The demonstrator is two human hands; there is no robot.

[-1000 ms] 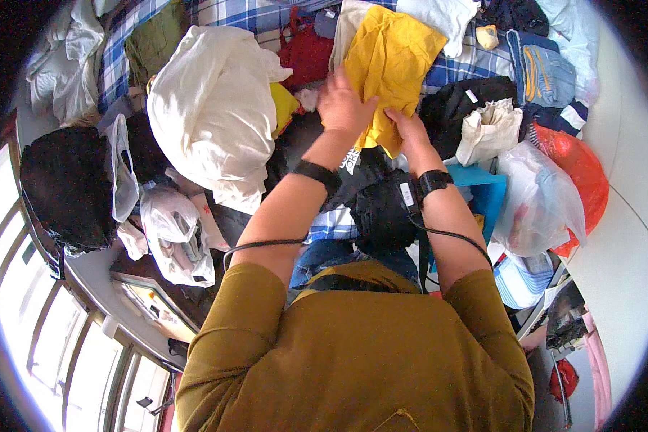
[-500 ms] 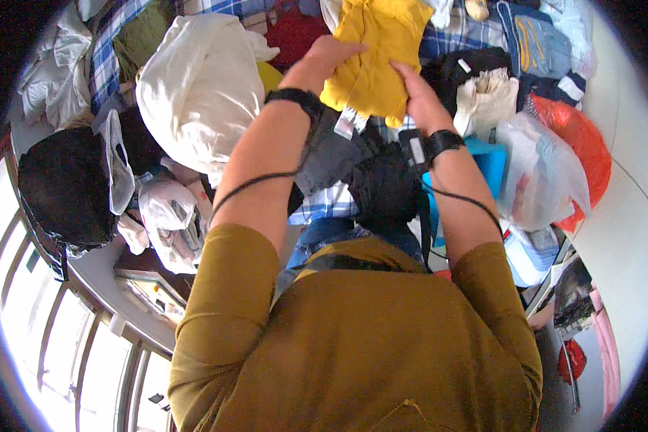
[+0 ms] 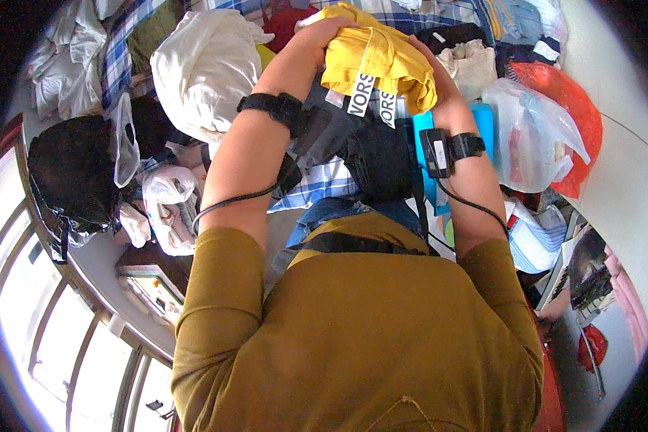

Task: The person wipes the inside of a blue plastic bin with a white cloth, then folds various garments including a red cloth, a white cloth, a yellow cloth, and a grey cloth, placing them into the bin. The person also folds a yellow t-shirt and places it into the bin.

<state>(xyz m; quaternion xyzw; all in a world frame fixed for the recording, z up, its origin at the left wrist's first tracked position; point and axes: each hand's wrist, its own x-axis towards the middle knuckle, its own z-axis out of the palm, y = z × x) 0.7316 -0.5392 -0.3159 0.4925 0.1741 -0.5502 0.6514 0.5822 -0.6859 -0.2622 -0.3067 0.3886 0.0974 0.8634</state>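
A yellow garment (image 3: 392, 61) is bunched and folded over between my two hands at the top of the view. Two white printed strips (image 3: 361, 93) hang from its near edge. My left hand (image 3: 329, 34) grips its left side, the fingers curled over the cloth. At the garment's right edge is my right hand (image 3: 439, 68), closed on it with most of the fingers behind the cloth. Below the garment lie dark grey and black clothes (image 3: 374, 158), partly hidden by my left wrist strap.
A large white cloth bundle (image 3: 205, 72) sits to the left, with a black plastic bag (image 3: 72, 173) beyond. Right of my arm are a blue container (image 3: 482, 126), a clear plastic bag (image 3: 529, 137) and a red bag (image 3: 579, 158). Folded jeans (image 3: 515, 21) lie at far right.
The yellow garment went from spread flat to folded over and bunched, and its white printed strips now show. My right hand moved slightly right and its fingers went behind the cloth.
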